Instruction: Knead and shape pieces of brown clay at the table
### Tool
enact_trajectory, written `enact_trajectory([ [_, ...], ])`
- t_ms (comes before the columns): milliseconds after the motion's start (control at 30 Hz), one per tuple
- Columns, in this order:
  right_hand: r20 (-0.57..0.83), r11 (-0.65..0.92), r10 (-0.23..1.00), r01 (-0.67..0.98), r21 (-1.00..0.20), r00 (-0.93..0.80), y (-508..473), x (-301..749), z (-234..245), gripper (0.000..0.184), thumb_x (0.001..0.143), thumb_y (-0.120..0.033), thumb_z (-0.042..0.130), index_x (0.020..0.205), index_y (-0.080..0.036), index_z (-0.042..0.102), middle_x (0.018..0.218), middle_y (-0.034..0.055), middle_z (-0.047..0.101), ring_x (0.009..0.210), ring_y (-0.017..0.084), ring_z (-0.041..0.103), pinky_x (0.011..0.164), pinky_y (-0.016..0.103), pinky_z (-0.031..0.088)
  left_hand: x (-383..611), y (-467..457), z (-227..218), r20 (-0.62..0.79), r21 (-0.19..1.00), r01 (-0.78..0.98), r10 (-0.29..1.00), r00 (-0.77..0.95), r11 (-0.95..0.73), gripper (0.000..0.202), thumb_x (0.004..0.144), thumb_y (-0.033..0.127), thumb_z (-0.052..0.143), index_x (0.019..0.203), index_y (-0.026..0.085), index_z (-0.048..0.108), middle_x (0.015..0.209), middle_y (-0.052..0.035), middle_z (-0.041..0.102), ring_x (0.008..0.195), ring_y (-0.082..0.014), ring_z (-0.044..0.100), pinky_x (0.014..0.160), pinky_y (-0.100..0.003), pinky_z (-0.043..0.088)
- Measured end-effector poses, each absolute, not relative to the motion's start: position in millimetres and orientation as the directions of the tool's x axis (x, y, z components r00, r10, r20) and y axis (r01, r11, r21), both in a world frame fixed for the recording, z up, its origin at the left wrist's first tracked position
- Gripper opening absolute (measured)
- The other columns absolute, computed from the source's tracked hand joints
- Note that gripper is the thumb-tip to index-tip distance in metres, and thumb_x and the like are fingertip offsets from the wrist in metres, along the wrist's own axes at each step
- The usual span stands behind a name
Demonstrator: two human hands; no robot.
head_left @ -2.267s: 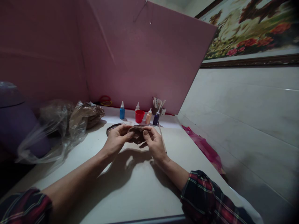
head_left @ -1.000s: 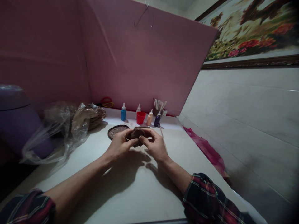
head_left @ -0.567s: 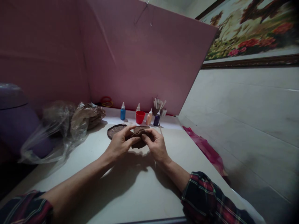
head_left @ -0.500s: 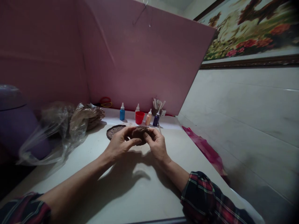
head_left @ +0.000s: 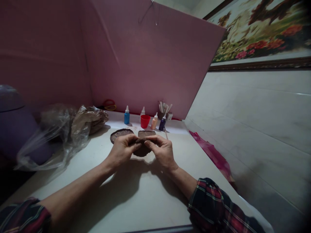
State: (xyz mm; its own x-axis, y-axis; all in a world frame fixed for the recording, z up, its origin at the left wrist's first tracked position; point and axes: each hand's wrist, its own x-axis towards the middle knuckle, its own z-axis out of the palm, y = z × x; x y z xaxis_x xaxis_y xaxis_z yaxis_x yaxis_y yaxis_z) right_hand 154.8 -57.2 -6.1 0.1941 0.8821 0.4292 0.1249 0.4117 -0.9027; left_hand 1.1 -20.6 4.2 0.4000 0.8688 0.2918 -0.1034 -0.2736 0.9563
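Note:
Between my two hands hangs a flat piece of dark brown clay (head_left: 141,150), raised over the white table. My left hand (head_left: 123,148) pinches its upper left edge between thumb and fingers. On the other side, my right hand (head_left: 161,149) grips the upper right edge, thumb on the near face. Just behind my left hand lies a round brown clay disc (head_left: 119,134) with a raised rim and small marks on it. A rectangular brown slab (head_left: 146,133) rests beyond the held clay, partly hidden by my fingers.
Along the back stand a blue bottle (head_left: 126,116), a red cup (head_left: 145,121), a peach bottle (head_left: 154,122), a dark blue bottle (head_left: 162,123) and a holder of tools (head_left: 164,110). Plastic-wrapped clay (head_left: 93,119) and scissors (head_left: 109,105) lie left. Pink plastic (head_left: 211,152) borders the right edge.
The clay has turned in my hands so that its broad part hangs lower, with both hands pinching its top edge. The rectangular slab behind now shows.

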Motion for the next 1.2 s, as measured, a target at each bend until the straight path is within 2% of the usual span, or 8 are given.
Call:
enact_trajectory([
  [167, 0.432, 0.427, 0.876, 0.072, -0.901, 0.215, -54.0, 154.3, -9.5, 0.015, 0.072, -0.027, 0.072, 0.082, -0.016, 0.072, 0.073, 0.0033, 0.067, 0.064, 0.015, 0.059, 0.060, 0.028, 0.049, 1.6, -19.5, 2.5, 0.320, 0.947, -0.085, 0.867, 0.383, -0.311, 0.016, 0.070, 0.026, 0.071, 0.077, 0.012, 0.071, 0.066, -0.0021, 0.066, 0.061, -0.0143, 0.061, 0.057, -0.025, 0.052],
  [367, 0.481, 0.482, 0.844, 0.058, -0.874, 0.237, -50.1, 155.7, -10.5, 0.017, 0.080, -0.030, 0.065, 0.093, -0.019, 0.067, 0.084, 0.0024, 0.068, 0.073, 0.015, 0.061, 0.066, 0.027, 0.050, 1.9, -18.1, 4.1, 0.394, 0.919, -0.120, 0.852, 0.344, -0.377, 0.051, 0.072, 0.026, 0.069, 0.121, 0.016, 0.061, 0.096, -0.0057, 0.072, 0.082, -0.0186, 0.066, 0.074, -0.032, 0.055],
  [500, 0.553, 0.532, 0.818, 0.157, -0.832, 0.159, -52.4, 156.4, -12.4, 0.024, 0.084, -0.026, 0.060, 0.107, -0.022, 0.065, 0.096, 0.0041, 0.067, 0.086, 0.017, 0.062, 0.076, 0.029, 0.050, 0.4, -13.6, -1.2, 0.527, 0.843, -0.061, 0.796, 0.297, -0.535, 0.028, 0.075, 0.024, 0.068, 0.101, 0.018, 0.072, 0.094, -0.0044, 0.073, 0.086, -0.0180, 0.066, 0.080, -0.030, 0.052],
  [633, 0.600, 0.548, 0.793, 0.302, -0.780, 0.109, -55.4, 155.6, -15.9, 0.015, 0.083, -0.022, 0.061, 0.094, -0.020, 0.071, 0.088, 0.0044, 0.066, 0.083, 0.017, 0.062, 0.077, 0.030, 0.049, -0.5, -10.9, -8.8, 0.515, 0.841, 0.009, 0.805, 0.296, -0.542, 0.015, 0.075, 0.026, 0.066, 0.083, 0.016, 0.074, 0.079, -0.0042, 0.073, 0.071, -0.0162, 0.065, 0.066, -0.026, 0.051],
  [767, 0.586, 0.522, 0.800, 0.335, -0.784, 0.125, -57.2, 153.9, -15.2, 0.013, 0.084, -0.025, 0.061, 0.093, -0.020, 0.069, 0.085, 0.0039, 0.067, 0.081, 0.017, 0.062, 0.076, 0.031, 0.050, 0.7, -13.7, -5.9, 0.503, 0.841, 0.040, 0.808, 0.306, -0.539, 0.013, 0.075, 0.025, 0.066, 0.082, 0.016, 0.073, 0.075, -0.0026, 0.070, 0.068, -0.0138, 0.062, 0.063, -0.024, 0.049],
  [933, 0.674, 0.586, 0.708, 0.357, -0.727, 0.210, -57.8, 153.7, -11.4, 0.012, 0.086, -0.022, 0.059, 0.094, -0.022, 0.067, 0.092, 0.0028, 0.066, 0.089, 0.016, 0.062, 0.083, 0.031, 0.049, 2.3, -17.2, 1.5, 0.347, 0.937, -0.169, 0.864, 0.365, -0.306, 0.036, 0.073, 0.028, 0.071, 0.106, 0.017, 0.064, 0.087, -0.0028, 0.070, 0.076, -0.0149, 0.065, 0.066, -0.025, 0.051],
  [1067, 0.676, 0.598, 0.717, 0.349, -0.722, 0.169, -56.1, 155.9, -11.1, 0.014, 0.085, -0.022, 0.060, 0.098, -0.023, 0.066, 0.093, 0.0021, 0.066, 0.089, 0.016, 0.063, 0.083, 0.030, 0.050, 1.1, -17.2, 2.8, 0.223, 0.970, -0.199, 0.845, 0.485, -0.141, 0.028, 0.072, 0.026, 0.072, 0.094, 0.011, 0.064, 0.074, -0.0031, 0.068, 0.065, -0.0143, 0.064, 0.060, -0.026, 0.051],
  [1200, 0.609, 0.553, 0.787, 0.323, -0.768, 0.099, -53.5, 159.3, -9.5, 0.028, 0.081, -0.028, 0.065, 0.109, -0.024, 0.064, 0.101, 0.0045, 0.067, 0.086, 0.017, 0.064, 0.078, 0.031, 0.053, 1.0, -16.2, 4.3, 0.242, 0.961, -0.223, 0.882, 0.405, -0.161, 0.025, 0.068, 0.021, 0.073, 0.089, 0.011, 0.065, 0.075, -0.0029, 0.069, 0.066, -0.0152, 0.066, 0.067, -0.030, 0.055],
])
